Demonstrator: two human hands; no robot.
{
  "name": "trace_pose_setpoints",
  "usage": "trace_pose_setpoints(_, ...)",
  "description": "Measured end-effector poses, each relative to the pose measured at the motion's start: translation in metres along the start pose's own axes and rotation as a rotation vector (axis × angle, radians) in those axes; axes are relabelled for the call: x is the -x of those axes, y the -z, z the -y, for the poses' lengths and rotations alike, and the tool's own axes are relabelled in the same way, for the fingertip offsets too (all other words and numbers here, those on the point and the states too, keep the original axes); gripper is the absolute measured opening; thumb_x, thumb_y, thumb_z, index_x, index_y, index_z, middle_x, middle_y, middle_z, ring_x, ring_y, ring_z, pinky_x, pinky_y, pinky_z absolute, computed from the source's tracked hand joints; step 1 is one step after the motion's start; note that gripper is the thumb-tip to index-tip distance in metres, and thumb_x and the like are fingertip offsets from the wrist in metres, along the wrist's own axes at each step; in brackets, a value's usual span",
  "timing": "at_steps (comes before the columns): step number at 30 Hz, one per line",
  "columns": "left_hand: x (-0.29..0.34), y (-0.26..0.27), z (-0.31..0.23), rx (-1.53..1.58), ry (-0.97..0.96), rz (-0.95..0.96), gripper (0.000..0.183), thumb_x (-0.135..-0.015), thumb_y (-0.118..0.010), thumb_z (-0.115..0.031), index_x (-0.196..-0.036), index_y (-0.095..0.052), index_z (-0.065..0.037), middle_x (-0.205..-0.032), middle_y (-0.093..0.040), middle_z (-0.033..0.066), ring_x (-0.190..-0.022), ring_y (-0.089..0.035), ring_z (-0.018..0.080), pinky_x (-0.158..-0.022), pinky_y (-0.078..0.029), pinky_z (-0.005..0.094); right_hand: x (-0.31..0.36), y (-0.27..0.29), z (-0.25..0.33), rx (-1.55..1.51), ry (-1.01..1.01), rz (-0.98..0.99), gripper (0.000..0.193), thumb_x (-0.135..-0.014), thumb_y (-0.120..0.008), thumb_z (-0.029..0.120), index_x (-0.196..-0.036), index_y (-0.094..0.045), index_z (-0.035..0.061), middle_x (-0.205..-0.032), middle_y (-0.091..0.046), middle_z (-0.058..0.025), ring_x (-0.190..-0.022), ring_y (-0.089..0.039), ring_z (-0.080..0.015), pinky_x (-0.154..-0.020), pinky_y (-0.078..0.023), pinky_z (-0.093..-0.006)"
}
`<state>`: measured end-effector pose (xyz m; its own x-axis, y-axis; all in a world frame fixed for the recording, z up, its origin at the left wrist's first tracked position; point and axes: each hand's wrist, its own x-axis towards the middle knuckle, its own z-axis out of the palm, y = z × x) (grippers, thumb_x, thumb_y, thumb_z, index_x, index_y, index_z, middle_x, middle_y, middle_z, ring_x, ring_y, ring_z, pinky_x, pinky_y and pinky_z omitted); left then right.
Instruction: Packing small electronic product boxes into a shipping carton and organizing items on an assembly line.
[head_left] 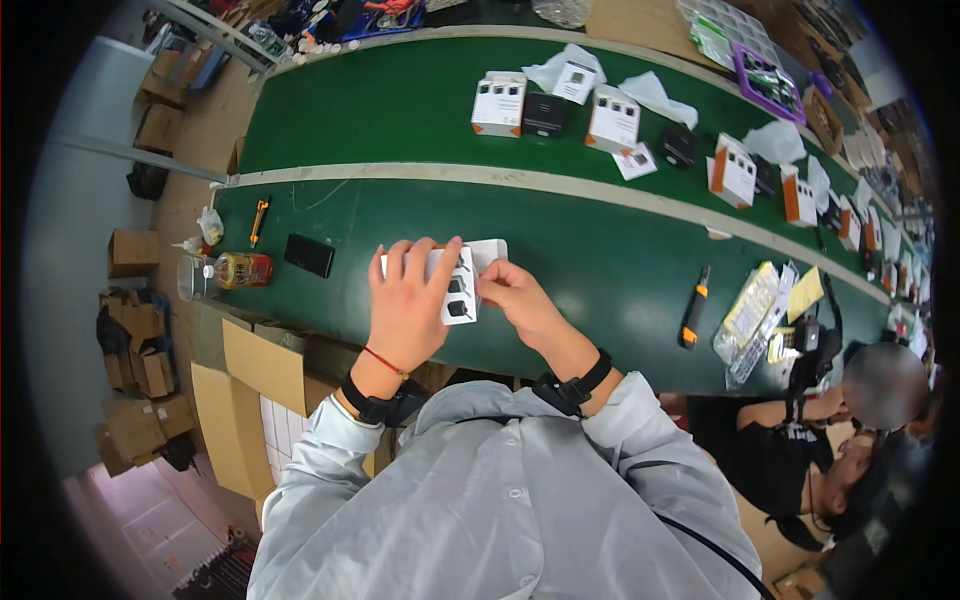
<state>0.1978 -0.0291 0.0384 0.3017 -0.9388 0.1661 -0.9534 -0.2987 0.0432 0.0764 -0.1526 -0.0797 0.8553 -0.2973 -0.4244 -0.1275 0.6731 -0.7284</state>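
A small white cardboard box (462,262) with orange edging and printed pictures of black devices is held over the near edge of the green table. My left hand (406,305) lies across its left part, fingers stretched over the top and gripping it. At the box's right end, my right hand (522,302) has thumb and forefinger pinched together against the edge. A white flap (489,249) stands out beyond that end. The inside of the box is hidden from view.
On the table lie a black phone (309,256), an orange cutter (259,222), a bottle (243,270) and another cutter (694,308). White boxes (498,105) and black cases (544,115) line the green conveyor behind. An open carton (228,430) stands left; a co-worker (775,450) sits right.
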Motion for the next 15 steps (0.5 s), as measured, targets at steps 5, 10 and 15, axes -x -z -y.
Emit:
trace_pose_setpoints(5,-0.046,-0.026,0.098,0.138,0.172,-0.018,0.091,-0.061,-0.091,-0.028,-0.144,-0.054,-0.012,-0.129,-0.056,0.0121,-0.120,-0.052,0.0365,-0.101,-0.042,0.0520,-0.102,-0.018,0.031,-0.117,0.163,-0.221,0.015,-0.099,-0.065,0.012,-0.091,-0.055,0.0051,-0.090,-0.064,-0.0050,-0.082,-0.064,-0.0138,-0.079,-0.055,-0.0307)
trace_pose_setpoints(10,-0.109,-0.079,0.193,0.025,0.388,0.053,0.093,-0.061,-0.092,-0.029,-0.145,-0.053,-0.014,-0.132,-0.056,0.0107,-0.122,-0.052,0.0349,-0.100,-0.044,0.0512,-0.242,-0.011,0.110,-0.174,0.292,-0.341,0.025,-0.104,-0.060,0.028,-0.105,-0.049,0.0048,-0.089,-0.058,-0.0074,-0.072,-0.067,-0.0185,-0.068,-0.059,-0.0347)
trace_pose_setpoints(15,-0.180,-0.129,0.243,0.049,0.484,-0.055,0.093,-0.061,-0.093,-0.028,-0.144,-0.054,-0.015,-0.133,-0.056,0.0096,-0.123,-0.052,0.0346,-0.099,-0.043,0.0521,-0.343,-0.035,0.127,0.523,-0.028,-0.198,0.056,-0.099,-0.064,0.053,-0.111,-0.066,-0.0016,-0.092,-0.069,-0.0079,-0.092,-0.069,-0.0202,-0.077,-0.056,-0.0331)
